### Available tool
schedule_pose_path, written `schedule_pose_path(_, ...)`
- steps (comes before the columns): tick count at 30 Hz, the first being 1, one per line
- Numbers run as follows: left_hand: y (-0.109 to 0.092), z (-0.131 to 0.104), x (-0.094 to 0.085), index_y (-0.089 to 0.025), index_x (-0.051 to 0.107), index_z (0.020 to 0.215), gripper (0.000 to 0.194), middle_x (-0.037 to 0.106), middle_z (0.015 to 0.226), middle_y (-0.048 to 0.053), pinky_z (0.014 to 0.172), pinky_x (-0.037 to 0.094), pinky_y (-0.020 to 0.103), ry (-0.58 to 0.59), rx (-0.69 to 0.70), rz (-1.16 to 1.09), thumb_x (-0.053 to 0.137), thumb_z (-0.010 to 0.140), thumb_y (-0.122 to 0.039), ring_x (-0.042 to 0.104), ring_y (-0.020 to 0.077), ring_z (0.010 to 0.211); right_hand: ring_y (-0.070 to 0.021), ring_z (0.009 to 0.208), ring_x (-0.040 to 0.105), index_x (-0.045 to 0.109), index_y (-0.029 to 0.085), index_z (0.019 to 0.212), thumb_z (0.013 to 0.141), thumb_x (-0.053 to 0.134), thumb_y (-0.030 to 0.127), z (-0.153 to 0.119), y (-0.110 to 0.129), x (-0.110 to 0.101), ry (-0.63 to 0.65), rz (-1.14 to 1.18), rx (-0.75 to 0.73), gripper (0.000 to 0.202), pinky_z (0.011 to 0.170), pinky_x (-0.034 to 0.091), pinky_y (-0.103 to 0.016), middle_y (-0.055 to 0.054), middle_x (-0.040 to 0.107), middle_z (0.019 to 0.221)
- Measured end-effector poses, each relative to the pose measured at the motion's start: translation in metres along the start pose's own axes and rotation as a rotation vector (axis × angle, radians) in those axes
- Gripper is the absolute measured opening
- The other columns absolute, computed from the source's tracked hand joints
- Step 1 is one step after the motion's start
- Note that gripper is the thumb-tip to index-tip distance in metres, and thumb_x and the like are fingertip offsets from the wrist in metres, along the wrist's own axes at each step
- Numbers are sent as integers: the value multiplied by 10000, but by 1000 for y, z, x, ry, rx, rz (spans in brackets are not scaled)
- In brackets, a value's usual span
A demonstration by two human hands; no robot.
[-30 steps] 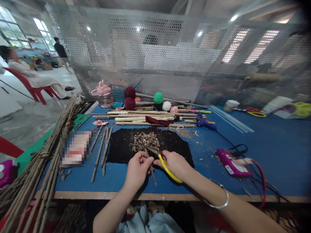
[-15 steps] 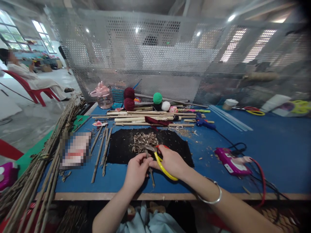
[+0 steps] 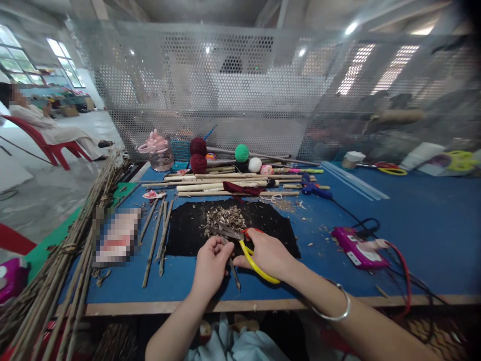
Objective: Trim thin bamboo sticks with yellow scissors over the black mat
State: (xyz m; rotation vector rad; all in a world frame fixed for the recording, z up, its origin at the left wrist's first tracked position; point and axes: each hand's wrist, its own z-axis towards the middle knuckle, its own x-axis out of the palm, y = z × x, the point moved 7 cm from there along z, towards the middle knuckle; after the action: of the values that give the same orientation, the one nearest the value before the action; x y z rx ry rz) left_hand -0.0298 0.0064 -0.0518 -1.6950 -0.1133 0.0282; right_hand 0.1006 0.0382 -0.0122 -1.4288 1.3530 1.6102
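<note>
My left hand [image 3: 212, 263] pinches a thin brown twig [image 3: 235, 277], whose lower end points toward the table's front edge. Closed around the handles of a pair of scissors [image 3: 259, 268] with one yellow and one red grip is my right hand [image 3: 268, 253]. The scissor blades point left, just above the twig's upper end near my left fingertips. Behind the blades, a heap of small chopped twig pieces [image 3: 225, 216] lies on a black cloth [image 3: 184, 240]. Several longer twigs [image 3: 152, 248] rest on the blue table left of the cloth.
A big bundle of sticks [image 3: 67, 248] leans along the left side. Peeled sticks [image 3: 210, 188], yarn balls [image 3: 242, 153] and a blue glue gun [image 3: 314, 189] lie behind the cloth. A purple power strip [image 3: 355, 250] with cords sits right. A perforated screen [image 3: 248, 100] stands at the back.
The scissor blades have moved down slightly and look closer together. At the twig's upper end, less of it shows past my left fingers. My right hand has shifted slightly right and down.
</note>
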Motion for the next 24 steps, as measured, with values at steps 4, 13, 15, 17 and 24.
schedule_pose_path(4, -1, 0, 1, -158, 509, 730, 256, 452, 501, -74, 319, 325, 146, 2, 12, 7, 571, 701, -405, 361, 47, 369, -220, 765, 563, 494, 165, 886, 582, 591, 638, -1, 4, 0, -39, 39, -59, 571, 601, 335, -259, -75, 583, 835)
schedule_pose_path(13, -2, -3, 3, -147, 570, 886, 308, 519, 601, -29, 414, 409, 170, 36, 28, -2, 530, 734, -412, 443, 79, 488, -193, 723, 558, 508, 181, 873, 608, 603, 600, 0, 1, 4, -55, 118, -32, 504, 575, 320, -249, -56, 588, 813)
schedule_pose_path(15, -2, -3, 4, -144, 569, 802, 274, 510, 585, -32, 419, 397, 168, 56, 33, -3, 533, 733, -406, 435, 76, 479, -196, 741, 552, 504, 174, 885, 594, 611, 603, -1, 5, 2, -66, 115, -74, 529, 595, 331, -255, -67, 579, 829)
schedule_pose_path(17, -3, -3, 5, -143, 558, 747, 257, 500, 572, -38, 416, 374, 165, 71, 46, -3, 529, 737, -398, 411, 66, 458, -202, 765, 548, 498, 165, 898, 583, 621, 601, -1, 9, -1, -71, 109, -106, 551, 616, 340, -261, -80, 571, 847)
schedule_pose_path(24, -7, -4, 6, -149, 513, 671, 251, 472, 545, -51, 417, 339, 163, 89, 65, -2, 509, 756, -384, 383, 56, 436, -194, 667, 566, 466, 174, 858, 608, 589, 618, 1, 11, 3, -53, 68, -73, 524, 528, 302, -240, -59, 587, 759)
